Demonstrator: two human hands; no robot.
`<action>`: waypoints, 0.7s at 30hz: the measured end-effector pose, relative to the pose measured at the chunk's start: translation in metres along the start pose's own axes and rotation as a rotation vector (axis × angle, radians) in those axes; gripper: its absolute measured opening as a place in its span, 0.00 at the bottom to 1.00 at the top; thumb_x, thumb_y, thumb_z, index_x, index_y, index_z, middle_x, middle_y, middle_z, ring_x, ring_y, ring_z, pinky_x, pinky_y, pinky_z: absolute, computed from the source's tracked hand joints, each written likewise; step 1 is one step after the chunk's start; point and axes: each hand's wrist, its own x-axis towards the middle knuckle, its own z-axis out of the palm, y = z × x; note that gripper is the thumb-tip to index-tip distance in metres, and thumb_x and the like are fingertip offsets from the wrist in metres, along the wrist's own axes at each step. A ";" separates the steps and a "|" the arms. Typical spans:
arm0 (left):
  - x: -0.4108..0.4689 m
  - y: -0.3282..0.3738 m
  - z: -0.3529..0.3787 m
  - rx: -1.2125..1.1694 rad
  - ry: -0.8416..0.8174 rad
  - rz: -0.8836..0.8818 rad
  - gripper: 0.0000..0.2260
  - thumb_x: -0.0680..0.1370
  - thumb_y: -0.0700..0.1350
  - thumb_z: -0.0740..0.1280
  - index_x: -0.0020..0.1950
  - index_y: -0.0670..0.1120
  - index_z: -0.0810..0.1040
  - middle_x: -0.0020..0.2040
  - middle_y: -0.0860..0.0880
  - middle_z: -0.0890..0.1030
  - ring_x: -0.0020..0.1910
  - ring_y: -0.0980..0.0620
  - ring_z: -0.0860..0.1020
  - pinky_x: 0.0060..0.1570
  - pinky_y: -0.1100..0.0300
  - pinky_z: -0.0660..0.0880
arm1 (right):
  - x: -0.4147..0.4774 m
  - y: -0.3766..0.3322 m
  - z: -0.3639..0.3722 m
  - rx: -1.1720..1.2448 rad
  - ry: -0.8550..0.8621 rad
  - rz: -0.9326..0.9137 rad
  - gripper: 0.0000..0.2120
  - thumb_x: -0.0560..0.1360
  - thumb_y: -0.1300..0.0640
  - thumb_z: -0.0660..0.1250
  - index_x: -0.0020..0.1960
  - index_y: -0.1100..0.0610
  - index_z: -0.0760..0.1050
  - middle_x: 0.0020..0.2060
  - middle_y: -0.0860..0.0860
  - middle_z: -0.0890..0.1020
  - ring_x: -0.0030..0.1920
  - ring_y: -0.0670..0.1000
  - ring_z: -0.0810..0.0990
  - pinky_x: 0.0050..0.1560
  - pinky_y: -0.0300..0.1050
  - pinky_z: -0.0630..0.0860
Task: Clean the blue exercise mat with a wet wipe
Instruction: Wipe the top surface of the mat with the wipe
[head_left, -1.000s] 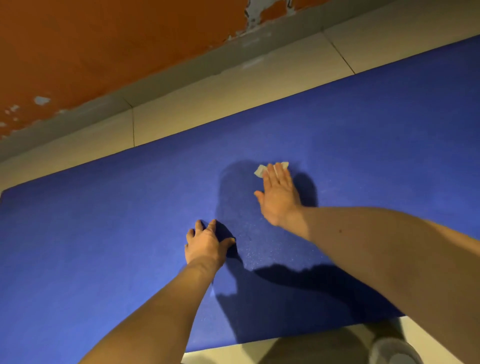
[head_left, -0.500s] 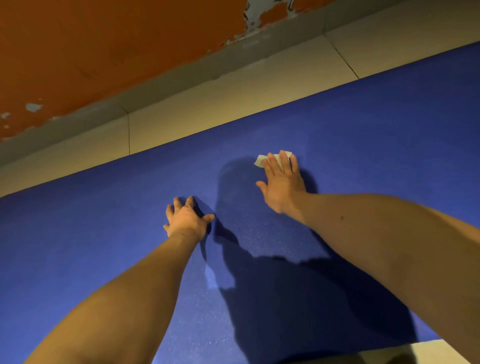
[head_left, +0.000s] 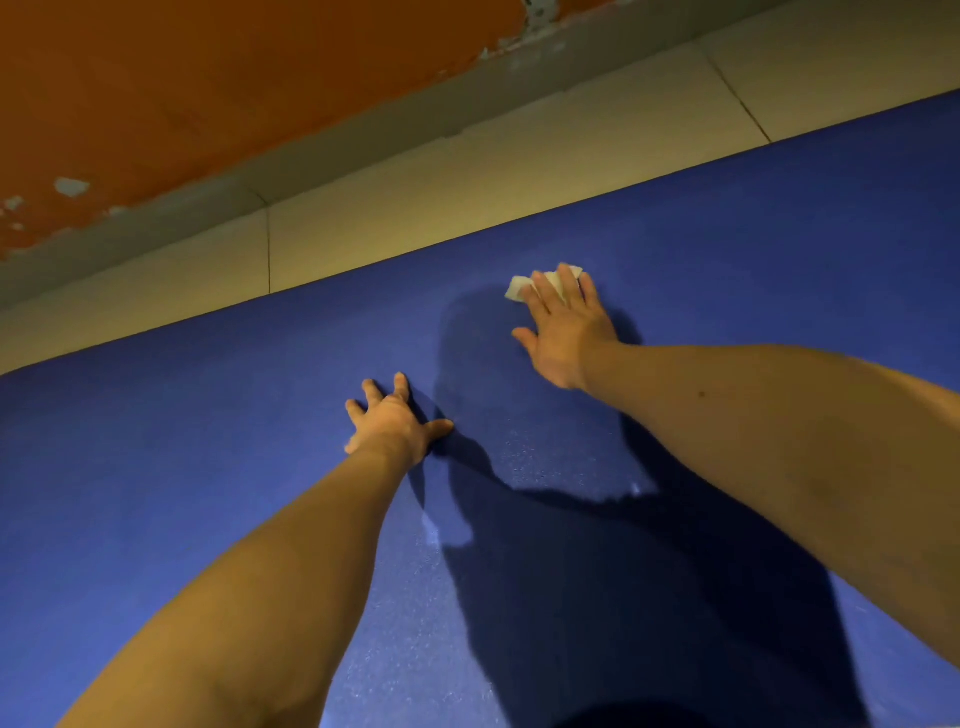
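The blue exercise mat (head_left: 208, 467) lies flat on the floor and fills most of the view. My right hand (head_left: 563, 330) presses a white wet wipe (head_left: 519, 287) onto the mat with straight fingers, close to the mat's far edge; most of the wipe is hidden under the fingers. My left hand (head_left: 392, 423) rests on the mat nearer to me and to the left, fingers spread, with nothing in it. My shadow falls across the mat between and below both arms.
Beyond the mat's far edge runs a strip of pale floor tiles (head_left: 467, 182). Behind it a grey skirting (head_left: 363, 135) meets an orange wall (head_left: 208, 78) with chipped paint.
Both hands have moved farther away from me across the mat. The right hand has slid the wipe toward the far edge; the left hand has shifted forward and braces at a new spot.
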 end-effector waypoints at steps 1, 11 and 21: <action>0.000 0.000 -0.001 0.000 -0.005 0.000 0.48 0.72 0.67 0.71 0.81 0.56 0.46 0.80 0.46 0.46 0.77 0.33 0.47 0.69 0.32 0.64 | 0.002 -0.012 -0.002 0.054 0.004 0.040 0.35 0.84 0.37 0.43 0.83 0.57 0.42 0.82 0.54 0.44 0.80 0.62 0.37 0.79 0.59 0.37; 0.002 0.003 -0.006 0.008 -0.043 -0.004 0.50 0.72 0.66 0.71 0.82 0.55 0.43 0.81 0.46 0.41 0.78 0.33 0.43 0.72 0.34 0.62 | 0.022 -0.040 -0.003 -0.057 0.012 -0.326 0.32 0.85 0.40 0.44 0.83 0.54 0.43 0.82 0.51 0.44 0.81 0.58 0.38 0.80 0.58 0.38; 0.002 0.005 -0.008 -0.002 -0.062 -0.014 0.51 0.72 0.66 0.70 0.82 0.55 0.40 0.81 0.46 0.39 0.79 0.33 0.41 0.73 0.35 0.59 | 0.068 -0.036 -0.029 0.080 -0.018 0.167 0.36 0.84 0.38 0.44 0.82 0.61 0.41 0.82 0.57 0.43 0.80 0.63 0.38 0.78 0.62 0.36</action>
